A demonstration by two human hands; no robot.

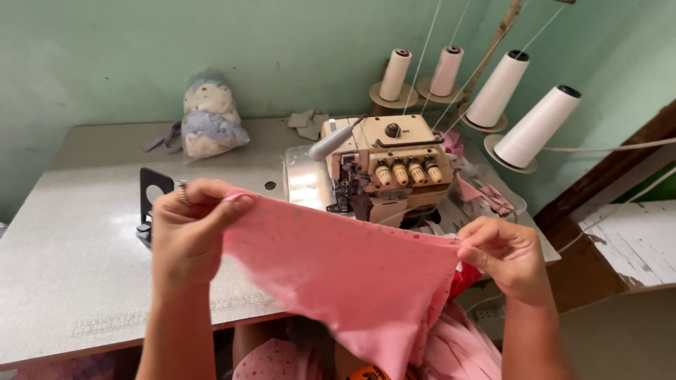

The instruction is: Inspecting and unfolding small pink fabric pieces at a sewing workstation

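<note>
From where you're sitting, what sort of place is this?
Most likely a small sewing or tailoring workshop. A cream overlock sewing machine stands on a grey work table, four thread cones feed it from behind, and both hands hold up a piece of pink fabric.

Clear plastic bag [209,116] of fabric, table's far edge.

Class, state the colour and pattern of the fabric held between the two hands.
Pink fabric with tiny dark specks, seen best in the head view.
</note>
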